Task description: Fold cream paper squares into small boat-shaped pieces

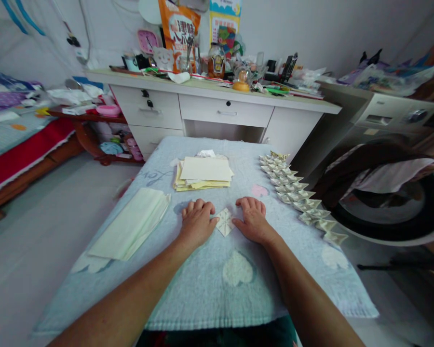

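A small folded paper square (224, 222) with printed marks and crease lines lies flat on the cloth, turned like a diamond. My left hand (197, 219) rests palm down at its left, the thumb tip at the left corner. At the opposite corner is the thumb of my right hand (252, 218), which also lies palm down. The fingers of both hands are slightly bent on the cloth, apart from the thumbs, and grip nothing. Beyond them sits a stack of cream and yellow paper sheets (206, 169). Folded paper pieces (292, 188) stand in rows at the right.
A blue patterned cloth (198, 299) covers the table. Long pale green paper sheets (132, 224) lie at the left. Behind stands a white desk (210, 106) crowded with jars and bags. A washing machine (386, 125) with its door open is at the right, a bed (18, 159) at the left.
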Tool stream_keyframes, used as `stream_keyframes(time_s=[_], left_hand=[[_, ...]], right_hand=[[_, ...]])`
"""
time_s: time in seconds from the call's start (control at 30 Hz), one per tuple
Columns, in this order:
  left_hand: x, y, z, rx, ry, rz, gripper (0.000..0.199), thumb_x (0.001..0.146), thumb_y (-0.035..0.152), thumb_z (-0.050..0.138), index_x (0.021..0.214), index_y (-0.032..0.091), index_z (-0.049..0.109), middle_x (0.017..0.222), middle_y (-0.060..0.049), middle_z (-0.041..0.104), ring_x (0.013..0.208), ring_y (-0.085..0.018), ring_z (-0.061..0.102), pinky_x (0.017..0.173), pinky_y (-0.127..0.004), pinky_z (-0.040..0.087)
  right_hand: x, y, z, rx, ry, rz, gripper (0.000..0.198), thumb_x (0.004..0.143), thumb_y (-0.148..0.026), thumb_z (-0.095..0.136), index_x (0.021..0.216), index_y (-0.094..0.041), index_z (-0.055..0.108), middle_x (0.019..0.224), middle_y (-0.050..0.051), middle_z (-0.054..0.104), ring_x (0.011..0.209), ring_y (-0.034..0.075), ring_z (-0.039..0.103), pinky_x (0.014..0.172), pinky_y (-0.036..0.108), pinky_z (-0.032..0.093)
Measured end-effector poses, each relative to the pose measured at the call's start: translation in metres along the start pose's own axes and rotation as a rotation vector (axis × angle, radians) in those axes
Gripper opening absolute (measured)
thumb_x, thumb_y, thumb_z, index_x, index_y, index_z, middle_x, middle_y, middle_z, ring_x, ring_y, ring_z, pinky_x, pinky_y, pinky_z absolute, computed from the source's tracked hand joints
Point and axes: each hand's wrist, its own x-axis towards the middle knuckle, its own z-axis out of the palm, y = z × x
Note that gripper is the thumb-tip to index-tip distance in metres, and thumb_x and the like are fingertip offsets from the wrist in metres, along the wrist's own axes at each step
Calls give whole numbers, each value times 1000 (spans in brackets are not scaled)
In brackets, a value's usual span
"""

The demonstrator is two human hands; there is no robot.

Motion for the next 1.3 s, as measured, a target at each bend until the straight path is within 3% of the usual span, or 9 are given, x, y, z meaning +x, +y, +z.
stream_keyframes(time_s=[0.2, 0.43, 0.57, 0.7, 0.83, 0.97, 1.13, 1.3], left_hand=[[0, -1, 3, -51, 27, 64, 14, 81, 31, 60, 94, 24, 59, 103, -4, 56, 102, -26, 45, 81, -38, 30], [4, -6, 6, -158, 59, 115, 10, 78, 24, 62, 88, 24, 62, 100, -3, 60, 99, -25, 49, 82, -37, 32], [7, -6, 4, -323, 51, 146, 11, 75, 20, 63, 86, 22, 62, 94, -1, 64, 94, -22, 53, 84, -35, 35], [8, -4, 0, -560, 20, 189, 26, 73, 23, 68, 99, 22, 63, 89, -1, 67, 87, -19, 58, 81, -31, 39], [9, -6, -5, -676, 13, 288, 9, 80, 27, 63, 81, 21, 70, 81, -1, 66, 84, -17, 58, 80, -29, 39], [11, -10, -6, -938, 80, 150, 13, 78, 30, 64, 78, 17, 68, 79, -1, 59, 73, -14, 54, 68, -25, 40], [9, -8, -7, -1387, -101, -83, 22, 75, 35, 66, 81, 16, 57, 67, 2, 57, 60, -10, 52, 57, -21, 39], [5, -3, -13, -1451, -154, -148, 24, 73, 33, 68, 82, 17, 52, 59, 5, 54, 49, -6, 46, 48, -17, 31]], right_hand=[[-1, 5, -2, 33, 30, -33, 31, 75, -20, 58, 105, -20, 50, 119, 10, 49, 112, 26, 40, 99, 45, 27], [1, -5, 7, 33, 43, -104, 21, 78, -32, 63, 94, -20, 56, 114, 9, 50, 112, 27, 39, 100, 48, 24], [3, -7, 9, 107, 53, -144, 16, 76, -25, 64, 88, -19, 56, 112, 8, 51, 109, 25, 41, 96, 44, 28], [3, -9, 8, 237, 84, -213, 12, 76, -20, 63, 84, -20, 55, 111, 7, 52, 109, 24, 42, 94, 41, 30], [4, -13, 7, 384, 119, -260, 11, 78, -20, 62, 86, -20, 54, 106, 6, 53, 106, 23, 45, 94, 40, 32], [6, -11, 6, 641, 122, -220, 24, 80, -30, 64, 99, -22, 54, 99, 4, 54, 98, 21, 48, 89, 37, 37], [8, -12, 12, 1152, -79, -107, 22, 81, -40, 66, 86, -20, 57, 82, 1, 57, 77, 15, 53, 72, 28, 43], [6, -23, 8, 1456, -140, -11, 27, 76, -40, 72, 87, -20, 57, 76, -1, 61, 72, 14, 57, 71, 28, 46]])
